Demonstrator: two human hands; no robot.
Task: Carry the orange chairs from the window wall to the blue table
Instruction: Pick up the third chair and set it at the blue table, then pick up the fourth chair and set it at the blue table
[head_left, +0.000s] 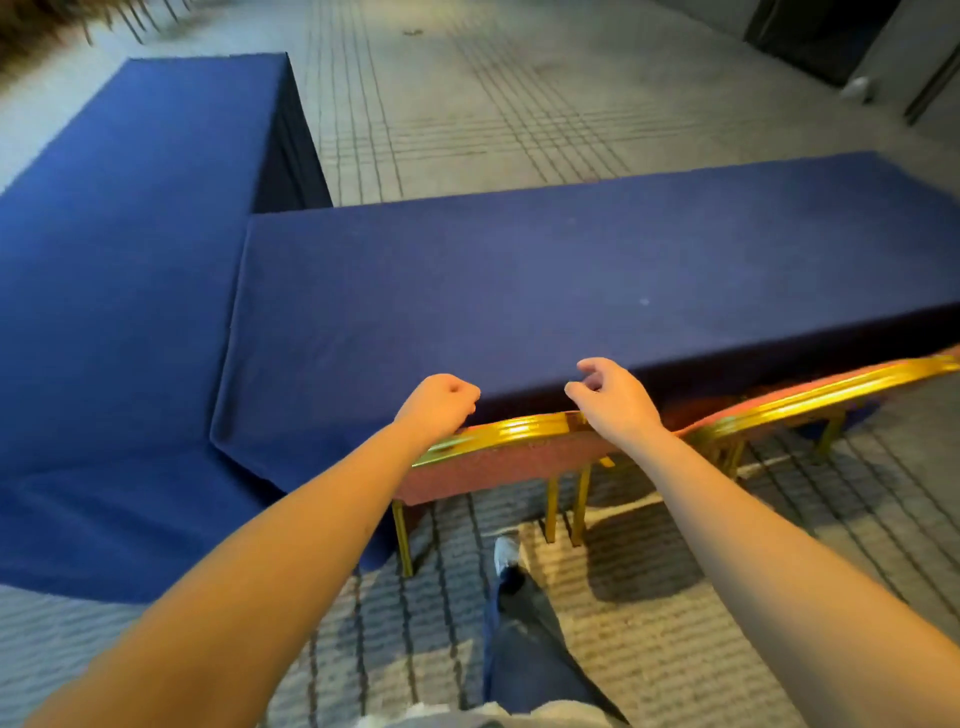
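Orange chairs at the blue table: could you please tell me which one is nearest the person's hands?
The left chair, whose backrest lies just below the left hand and right hand; the right chair stands further right, beyond both hands.

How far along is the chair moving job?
Two orange chairs stand at the blue table: the nearer chair and a second chair to its right. The left hand and right hand are over the nearer chair's back, gripping nothing. Whether more wait at the window wall is out of view.
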